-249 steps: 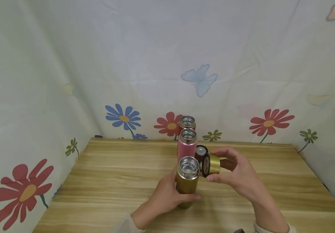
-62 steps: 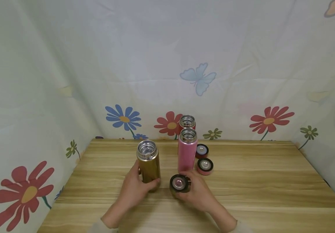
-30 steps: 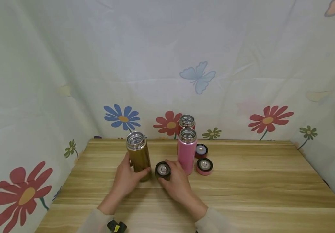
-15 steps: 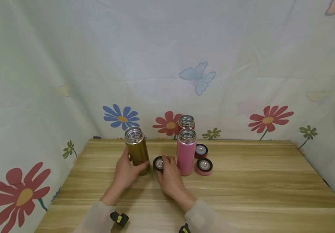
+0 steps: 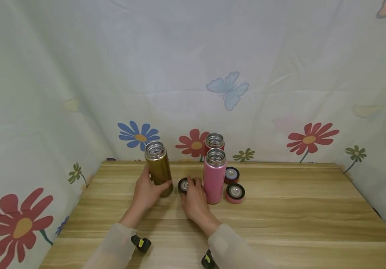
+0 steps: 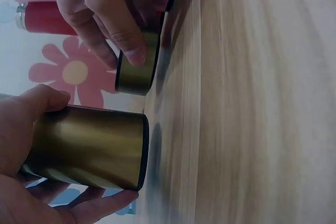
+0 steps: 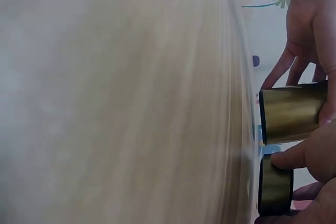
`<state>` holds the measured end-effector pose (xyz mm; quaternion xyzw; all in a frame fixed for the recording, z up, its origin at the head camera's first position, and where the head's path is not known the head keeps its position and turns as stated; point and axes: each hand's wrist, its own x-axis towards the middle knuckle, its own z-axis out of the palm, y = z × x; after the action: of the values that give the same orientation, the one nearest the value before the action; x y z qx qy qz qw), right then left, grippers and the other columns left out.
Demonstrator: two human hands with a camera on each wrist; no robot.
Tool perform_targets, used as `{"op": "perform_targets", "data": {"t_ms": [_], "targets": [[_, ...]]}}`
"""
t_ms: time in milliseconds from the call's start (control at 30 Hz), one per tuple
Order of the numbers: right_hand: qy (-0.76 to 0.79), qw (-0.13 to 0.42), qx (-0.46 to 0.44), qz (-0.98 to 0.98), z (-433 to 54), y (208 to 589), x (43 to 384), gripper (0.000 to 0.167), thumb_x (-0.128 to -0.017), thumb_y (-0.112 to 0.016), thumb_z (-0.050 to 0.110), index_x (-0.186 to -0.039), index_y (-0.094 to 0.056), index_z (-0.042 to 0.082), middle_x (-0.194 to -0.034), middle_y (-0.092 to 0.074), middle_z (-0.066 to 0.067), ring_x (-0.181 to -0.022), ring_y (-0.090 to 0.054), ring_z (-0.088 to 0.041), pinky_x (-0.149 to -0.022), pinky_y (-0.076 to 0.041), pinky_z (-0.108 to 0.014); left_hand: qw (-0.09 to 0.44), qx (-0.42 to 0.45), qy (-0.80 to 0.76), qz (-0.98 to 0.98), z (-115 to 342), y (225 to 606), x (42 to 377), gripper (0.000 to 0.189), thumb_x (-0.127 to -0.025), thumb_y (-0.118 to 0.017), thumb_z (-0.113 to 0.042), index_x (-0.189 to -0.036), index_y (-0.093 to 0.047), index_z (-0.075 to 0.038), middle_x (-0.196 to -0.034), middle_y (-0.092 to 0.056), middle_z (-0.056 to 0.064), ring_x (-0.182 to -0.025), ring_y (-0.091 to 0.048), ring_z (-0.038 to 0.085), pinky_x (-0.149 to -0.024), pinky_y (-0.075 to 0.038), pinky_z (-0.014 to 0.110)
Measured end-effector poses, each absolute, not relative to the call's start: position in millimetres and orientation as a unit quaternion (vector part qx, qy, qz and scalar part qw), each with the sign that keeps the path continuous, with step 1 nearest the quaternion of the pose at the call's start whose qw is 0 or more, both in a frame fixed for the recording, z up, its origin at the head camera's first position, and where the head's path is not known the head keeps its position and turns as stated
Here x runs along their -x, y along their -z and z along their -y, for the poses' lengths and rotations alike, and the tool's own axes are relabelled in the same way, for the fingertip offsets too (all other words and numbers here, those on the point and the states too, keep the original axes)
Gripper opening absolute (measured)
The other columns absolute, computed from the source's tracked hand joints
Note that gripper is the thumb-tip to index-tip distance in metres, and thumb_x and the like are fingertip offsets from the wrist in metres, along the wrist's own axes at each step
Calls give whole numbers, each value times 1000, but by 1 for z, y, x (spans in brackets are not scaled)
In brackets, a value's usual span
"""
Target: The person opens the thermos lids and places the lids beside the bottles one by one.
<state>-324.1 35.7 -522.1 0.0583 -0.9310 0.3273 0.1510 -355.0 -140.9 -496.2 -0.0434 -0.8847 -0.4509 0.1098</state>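
My left hand (image 5: 145, 192) grips a gold thermos bottle (image 5: 159, 170), its steel mouth uncovered and its body leaning slightly left. In the left wrist view, the base of the gold bottle (image 6: 94, 142) is close over the wood. Just to its right, my right hand (image 5: 195, 201) pinches the gold lid (image 5: 182, 186) by its sides, inner face up and low at the table. Part of that lid is behind my fingers. A pink thermos bottle (image 5: 214, 183) stands uncovered beside my right hand, with a red thermos bottle (image 5: 214, 141) mostly hidden behind it.
Right of the pink bottle lie a pink lid (image 5: 235, 192) and a dark red lid (image 5: 232, 175), inner faces up. The wooden table (image 5: 297, 209) ends at a flower-printed cloth (image 5: 263, 112) at the back. Dark wrist straps (image 5: 141, 243) show at both sleeves.
Earlier the gold bottle stood before the pink one, its lid held sideways. Both have moved left and then farther back, and the lid has turned inner face up. The other bottles stayed put.
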Motion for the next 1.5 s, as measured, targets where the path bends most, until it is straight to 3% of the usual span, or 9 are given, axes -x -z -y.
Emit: {"op": "perform_targets", "data": {"t_ms": [533, 1033, 1500], "targets": [[-328, 130, -35, 935, -30, 522, 337, 62, -93, -75, 13, -147, -49, -3, -139, -50, -29, -122, -59, -45, -104, -51, -52, 113, 49, 448, 885, 141, 501, 368, 86, -85, -85, -31, -151, -36, -6, -145, -55, 24, -132, -57, 42, -106, -49, 57], [-315, 130, -39, 939, -29, 524, 342, 61, -94, -75, 13, -147, -47, -1, -138, -49, -28, -118, -60, -45, -103, -51, -51, 97, 53, 456, 883, 141, 503, 375, 89, -86, -83, -29, -153, -31, -2, -147, -52, 24, -135, -54, 41, -110, -46, 56], [-319, 117, -47, 939, -31, 527, 340, 74, -91, -76, 11, -154, -39, 2, -148, -42, -30, -127, -55, -47, -106, -49, -53, 92, 46, 466, 879, 142, 504, 370, 95, -87, -84, -32, -155, -26, -3, -153, -42, 23, -140, -48, 45, -112, -45, 57]]}}
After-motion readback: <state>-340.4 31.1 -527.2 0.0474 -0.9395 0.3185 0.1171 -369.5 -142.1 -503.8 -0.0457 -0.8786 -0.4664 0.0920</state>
